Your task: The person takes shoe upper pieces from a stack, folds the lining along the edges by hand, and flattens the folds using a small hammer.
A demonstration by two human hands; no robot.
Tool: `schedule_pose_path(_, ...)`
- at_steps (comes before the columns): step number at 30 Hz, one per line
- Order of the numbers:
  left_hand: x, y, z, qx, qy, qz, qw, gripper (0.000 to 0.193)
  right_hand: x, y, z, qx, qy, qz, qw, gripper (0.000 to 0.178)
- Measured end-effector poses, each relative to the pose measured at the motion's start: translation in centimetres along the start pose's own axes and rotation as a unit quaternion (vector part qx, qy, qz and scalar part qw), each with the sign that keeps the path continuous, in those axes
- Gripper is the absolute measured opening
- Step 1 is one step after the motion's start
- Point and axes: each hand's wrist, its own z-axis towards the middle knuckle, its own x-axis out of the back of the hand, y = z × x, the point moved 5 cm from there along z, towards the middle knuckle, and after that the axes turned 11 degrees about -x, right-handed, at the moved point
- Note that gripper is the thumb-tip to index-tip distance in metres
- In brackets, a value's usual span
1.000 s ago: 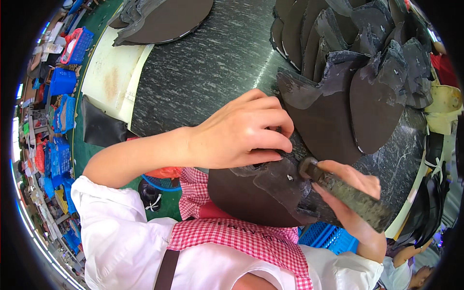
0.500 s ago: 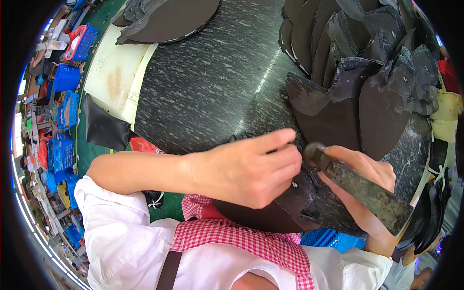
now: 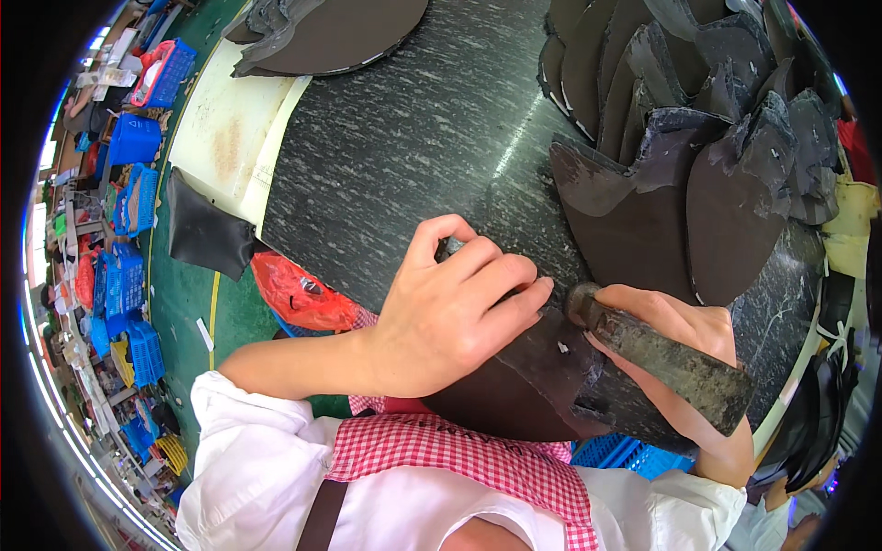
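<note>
My right hand (image 3: 675, 321) is closed around a hammer (image 3: 671, 354) with a worn metal head. The round striking face hangs just above a dark brown leather-like piece (image 3: 501, 390) at the table's near edge. My left hand (image 3: 459, 308) is over the same piece, beside the hammer's face, its fingers curled. A small grey bit of folded edge shows between the index and middle fingers; the rest of what they grip is hidden under the hand. The piece has a ragged, greyish rim near the hammer.
Several overlapping dark pieces (image 3: 689, 188) lie at the right of the speckled black table (image 3: 395, 147). Another stack (image 3: 340, 32) sits at the far left, by a pale sheet (image 3: 220, 138). A red bag (image 3: 299, 292) hangs near my left forearm. Blue baskets (image 3: 133, 197) stand along the left.
My left hand has turned upward and moved left, its index finger now raised and bent. The hammer has shifted slightly left and down, still in my right hand. The view has swung a little.
</note>
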Motion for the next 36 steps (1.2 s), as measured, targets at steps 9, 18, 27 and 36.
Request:
schedule_pose_path(9, -0.5, 2.0, -0.4, -0.116, -0.02, 0.119, 0.986, 0.033, 0.1, 0.5, -0.2, 0.075, 0.07, -0.036, 0.994, 0.039)
schedule_pose_path(18, -0.5, 2.5, -0.4, -0.22, -0.066, 0.102, 0.968, 0.034, -0.9, -0.3, -0.3, 0.117, 0.062, -0.108, 0.985, 0.042)
schedule_pose_path(27, 0.0, 0.6, -1.3, -0.196, -0.014, -0.024, 0.98, 0.023, 0.1, -1.7, -2.5, 0.154, 0.042, -0.103, 0.982, 0.05)
schedule_pose_path(36, 8.1, -12.1, -6.4, 0.166, -0.296, 0.466, 0.817, 0.017, 5.4, 3.5, -6.7, 0.0, 0.292, -0.185, 0.938, 0.026)
